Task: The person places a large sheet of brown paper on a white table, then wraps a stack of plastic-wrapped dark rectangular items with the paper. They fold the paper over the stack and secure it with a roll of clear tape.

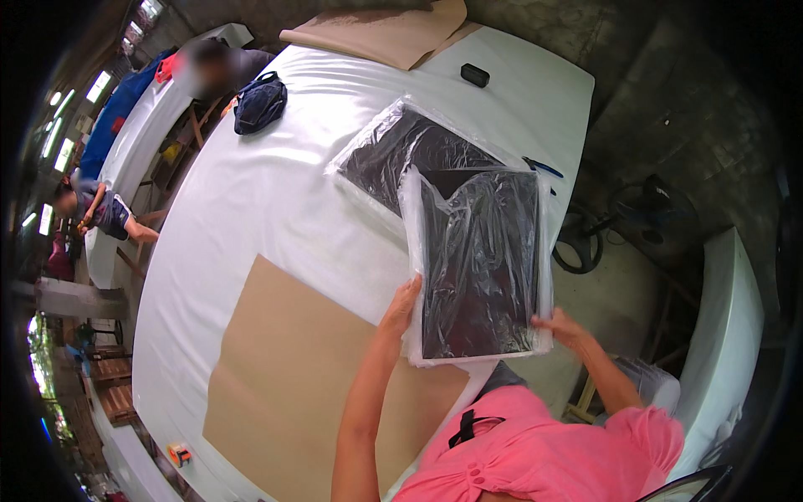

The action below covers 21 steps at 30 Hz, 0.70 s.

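Between my two hands is a flat black rectangular panel wrapped in clear plastic, its plastic creased and shiny. My left hand grips its left edge, fingers partly hidden. At the lower right edge my right hand is closed on the wrapping, its thumb on top. Another plastic-wrapped black panel lies on the table behind, partly covered by the held one. A sheet of brown paper is spread flat on the white-covered table, to the left of my hands.
Folded brown paper, a small black case and a dark blue bag lie toward the far side. Blue-handled pliers sit by the right edge. A tape roll is near left. A black fan stands right; two people are left.
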Each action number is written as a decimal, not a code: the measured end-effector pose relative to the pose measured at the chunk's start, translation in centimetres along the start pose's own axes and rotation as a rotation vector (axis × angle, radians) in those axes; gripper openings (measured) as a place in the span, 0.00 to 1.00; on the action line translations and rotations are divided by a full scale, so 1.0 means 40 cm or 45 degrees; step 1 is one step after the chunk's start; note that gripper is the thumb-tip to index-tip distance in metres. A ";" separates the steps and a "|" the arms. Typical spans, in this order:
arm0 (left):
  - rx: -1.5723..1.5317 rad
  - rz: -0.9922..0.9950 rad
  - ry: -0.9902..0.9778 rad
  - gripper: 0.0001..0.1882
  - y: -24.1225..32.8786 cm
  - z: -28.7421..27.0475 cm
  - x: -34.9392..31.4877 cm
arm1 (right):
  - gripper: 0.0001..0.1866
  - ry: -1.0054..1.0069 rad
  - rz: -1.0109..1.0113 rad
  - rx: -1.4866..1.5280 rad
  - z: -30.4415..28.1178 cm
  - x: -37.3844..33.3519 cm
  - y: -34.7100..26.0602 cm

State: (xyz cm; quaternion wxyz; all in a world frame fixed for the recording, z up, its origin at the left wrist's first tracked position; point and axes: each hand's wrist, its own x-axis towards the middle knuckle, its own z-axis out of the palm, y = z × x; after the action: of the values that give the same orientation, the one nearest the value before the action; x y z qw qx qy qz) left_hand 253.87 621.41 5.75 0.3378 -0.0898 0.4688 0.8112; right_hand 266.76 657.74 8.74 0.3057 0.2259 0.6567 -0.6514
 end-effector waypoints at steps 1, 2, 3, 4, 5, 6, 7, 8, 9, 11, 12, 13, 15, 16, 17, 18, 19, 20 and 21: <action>0.006 -0.011 0.033 0.33 0.001 0.015 0.004 | 0.43 0.028 0.022 -0.116 -0.024 0.027 -0.032; 0.019 -0.027 0.059 0.34 0.007 0.031 0.007 | 0.46 0.159 0.134 -0.151 -0.046 0.074 -0.049; 0.029 -0.045 0.077 0.34 0.011 0.043 0.011 | 0.49 0.293 0.249 -0.181 -0.062 0.117 -0.055; 0.039 -0.059 0.095 0.34 0.017 0.053 0.018 | 0.51 0.402 0.079 -0.042 -0.037 0.144 -0.079; 0.047 -0.069 0.113 0.34 0.024 0.066 0.022 | 0.53 0.509 -0.094 0.094 0.005 0.167 -0.110; 0.103 -0.058 0.135 0.34 0.030 0.085 0.018 | 0.53 0.508 -0.139 0.180 0.023 0.176 -0.132; 0.162 -0.041 0.157 0.33 0.040 0.104 0.014 | 0.53 0.504 -0.190 0.265 0.036 0.181 -0.157; 0.219 -0.023 0.180 0.33 0.050 0.122 0.004 | 0.53 0.499 -0.241 0.350 0.048 0.178 -0.177; 0.208 -0.021 0.178 0.33 0.057 0.135 -0.007 | 0.51 0.586 -0.243 0.358 0.061 0.170 -0.184; 0.171 -0.008 0.187 0.32 0.068 0.149 -0.042 | 0.48 0.747 -0.249 0.357 0.099 0.141 -0.201; 0.161 0.001 0.191 0.32 0.069 0.153 -0.066 | 0.48 0.763 -0.268 0.316 0.116 0.116 -0.211; 0.150 0.014 0.204 0.32 0.075 0.159 -0.103 | 0.48 0.769 -0.288 0.273 0.142 0.076 -0.234; 0.156 0.069 0.226 0.32 0.064 0.156 -0.166 | 0.46 0.707 -0.362 0.236 0.161 0.044 -0.205; 0.168 0.119 0.246 0.32 0.055 0.151 -0.198 | 0.46 0.681 -0.388 0.210 0.166 0.035 -0.191; 0.180 0.159 0.270 0.33 0.047 0.149 -0.238 | 0.45 0.655 -0.404 0.185 0.178 0.021 -0.170; 0.222 0.174 0.326 0.33 0.040 0.142 -0.285 | 0.45 0.626 -0.419 0.158 0.195 0.011 -0.154; 0.267 0.188 0.380 0.34 0.055 0.146 -0.345 | 0.42 0.675 -0.468 0.159 0.229 -0.001 -0.150; 0.315 0.198 0.430 0.35 0.062 0.146 -0.404 | 0.38 0.712 -0.649 0.085 0.277 -0.013 -0.161; 0.317 0.275 0.518 0.35 0.061 0.145 -0.460 | 0.35 0.745 -0.832 0.014 0.330 -0.024 -0.176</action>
State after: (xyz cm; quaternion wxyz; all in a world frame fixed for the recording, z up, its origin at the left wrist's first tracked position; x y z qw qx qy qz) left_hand 267.22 616.82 19.12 0.1566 -0.1582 0.6301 0.7440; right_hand 263.98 644.36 14.94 -0.1163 0.1829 0.7491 -0.6260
